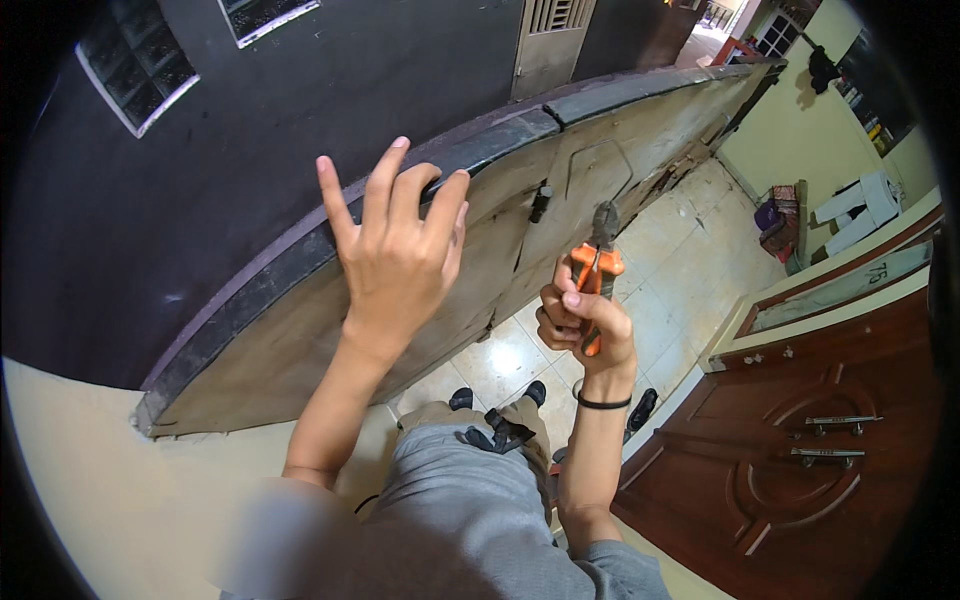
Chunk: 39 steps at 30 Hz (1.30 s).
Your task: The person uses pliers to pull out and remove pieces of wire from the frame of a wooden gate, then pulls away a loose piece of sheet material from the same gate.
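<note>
My right hand [590, 315] is wrapped round a pair of pliers [597, 262] with orange and black handles, jaws pointing up and away. A thin bent wire [622, 150] rises from the jaws and bends over to the left into a hook shape, in front of the wall's face. My left hand [397, 245] is raised over the dark top edge [300, 250] of a long, stained, pale wall [480, 235], fingers spread. Whether its fingertips touch that edge cannot be made out. A small black fitting [540, 202] sits on the wall's face between my hands.
Beyond the low wall stands a dark building wall [330, 90] with windows and a pale door [550, 45]. To my right is a brown carved wooden door [780, 440] with metal handles. Tiled floor [500, 360] lies below; a dark shoe [642, 408] and piled items [783, 222] rest on it.
</note>
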{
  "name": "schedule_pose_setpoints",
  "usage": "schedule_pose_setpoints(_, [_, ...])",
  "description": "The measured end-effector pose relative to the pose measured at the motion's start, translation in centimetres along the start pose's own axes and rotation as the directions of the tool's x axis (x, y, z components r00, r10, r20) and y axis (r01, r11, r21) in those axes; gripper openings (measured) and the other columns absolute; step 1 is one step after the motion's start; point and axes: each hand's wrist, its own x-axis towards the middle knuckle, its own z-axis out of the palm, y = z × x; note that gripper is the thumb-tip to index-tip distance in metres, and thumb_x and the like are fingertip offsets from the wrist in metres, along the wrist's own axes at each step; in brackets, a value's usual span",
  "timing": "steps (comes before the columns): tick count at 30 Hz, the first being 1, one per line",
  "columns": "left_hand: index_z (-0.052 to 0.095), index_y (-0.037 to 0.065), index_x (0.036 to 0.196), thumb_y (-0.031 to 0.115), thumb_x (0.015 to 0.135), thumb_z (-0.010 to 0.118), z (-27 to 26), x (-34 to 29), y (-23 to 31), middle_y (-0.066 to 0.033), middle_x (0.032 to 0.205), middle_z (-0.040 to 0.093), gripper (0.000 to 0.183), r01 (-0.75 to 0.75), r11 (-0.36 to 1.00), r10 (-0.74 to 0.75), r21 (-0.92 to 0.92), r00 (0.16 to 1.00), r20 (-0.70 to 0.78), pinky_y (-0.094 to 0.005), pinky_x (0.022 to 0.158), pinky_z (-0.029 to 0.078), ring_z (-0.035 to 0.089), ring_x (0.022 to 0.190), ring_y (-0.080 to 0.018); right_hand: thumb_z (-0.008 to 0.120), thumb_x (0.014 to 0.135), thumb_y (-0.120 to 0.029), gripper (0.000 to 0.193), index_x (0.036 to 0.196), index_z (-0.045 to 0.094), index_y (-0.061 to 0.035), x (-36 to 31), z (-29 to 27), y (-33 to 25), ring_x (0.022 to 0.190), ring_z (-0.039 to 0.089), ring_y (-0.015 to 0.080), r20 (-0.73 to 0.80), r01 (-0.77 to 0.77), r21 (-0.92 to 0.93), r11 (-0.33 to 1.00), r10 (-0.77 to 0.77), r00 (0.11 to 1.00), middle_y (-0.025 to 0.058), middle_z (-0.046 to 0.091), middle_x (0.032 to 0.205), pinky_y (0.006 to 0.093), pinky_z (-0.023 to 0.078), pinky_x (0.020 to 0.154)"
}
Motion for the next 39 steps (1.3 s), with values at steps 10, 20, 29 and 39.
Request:
schedule_pose_setpoints(10, [0.07, 0.007, 0.125, 0.028, 0.082, 0.085, -3.2, -0.7, 4.6, -0.0115, 0.13, 0.064, 0.05, 0.124, 0.945, -0.087, -0.302, 0.988, 0.131, -0.0529, 0.116, 0.035, 0.059, 0.127, -0.0295, 0.062, 0.094, -0.01, 0.014, 0.091, 0.049, -0.0059, -4.8, -0.5, -1.8, 0.058, 0.057, 0.0115, -0.26, -0.132, -0.462, 0.877, 0.009, 0.966, -0.0003, 0.049, 0.072, 0.0273, 0.045, 0.052])
schedule_pose_setpoints(20, [0.064, 0.0, 0.123, 0.01, 0.106, 0.055, -2.4, -8.5, 8.4, -0.0153, 0.115, 0.072, 0.022, 0.721, 0.129, -0.436, -0.681, 0.658, 0.614, -0.0369, 0.095, 0.053, 0.069, 0.109, -0.0255, 0.057, 0.102, -0.006, 0.031, 0.132, 0.051, -0.0006, -5.5, -3.0, -0.3, 0.095, 0.065, 0.0141, 0.077, -0.513, -0.511, 0.69, 0.631, 0.772, 0.006, 0.064, 0.106, 0.0276, 0.053, 0.077])
schedule_pose_setpoints(29, [0.045, 0.008, 0.082, 0.004, 0.096, 0.046, -12.0, -18.7, 12.3, -0.0185, 0.095, 0.069, 0.015, 0.312, -0.241, -0.97, -0.919, -0.116, 0.215, -0.0436, 0.084, 0.063, 0.073, 0.095, -0.0304, 0.052, 0.096, -0.006, 0.056, 0.15, 0.039, 0.0012, -4.0, -3.0, 2.7, 0.126, 0.06, 0.0314, 0.271, -0.813, -0.363, 0.455, 0.887, 0.375, 0.0191, 0.055, 0.141, 0.0459, 0.052, 0.104])
schedule_pose_setpoints(39, [0.036, 0.012, 0.073, -0.001, 0.095, 0.056, -21.3, -28.8, 18.2, 0.0039, 0.069, 0.044, 0.032, 0.572, -0.176, -0.974, -0.801, -0.217, 0.059, -0.0232, 0.048, 0.034, 0.037, 0.052, -0.0038, 0.066, 0.083, -0.005, 0.037, 0.117, 0.052, -0.0013, 3.2, 17.8, 8.2, 0.103, 0.055, 0.0419, 0.793, 0.811, -0.579, -0.078, 0.175, 0.583, 0.0207, 0.056, 0.109, 0.0504, 0.043, 0.086])
